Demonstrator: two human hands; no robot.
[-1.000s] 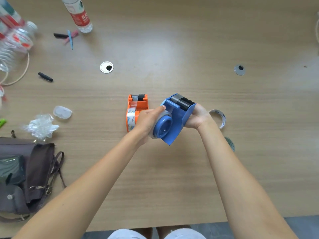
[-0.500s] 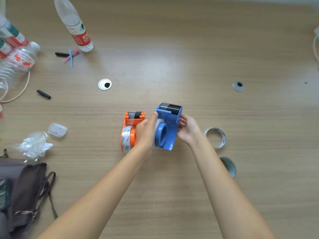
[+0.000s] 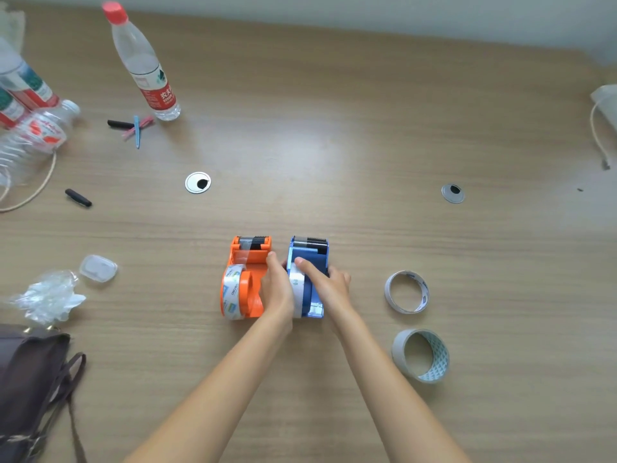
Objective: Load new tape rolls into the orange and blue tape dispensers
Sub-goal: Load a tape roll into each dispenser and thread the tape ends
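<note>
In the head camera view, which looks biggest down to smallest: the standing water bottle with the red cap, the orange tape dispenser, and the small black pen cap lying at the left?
1. Clear plastic water bottle with red cap
2. Orange plastic tape dispenser
3. Small black pen cap

The bottle stands farther from the camera yet looks longest.

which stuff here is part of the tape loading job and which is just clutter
Job:
orange dispenser
blue dispenser
left hand
right hand
two empty tape rings

Clutter:
upright water bottle
crushed bottle
black cap
crumpled plastic
bag
</note>
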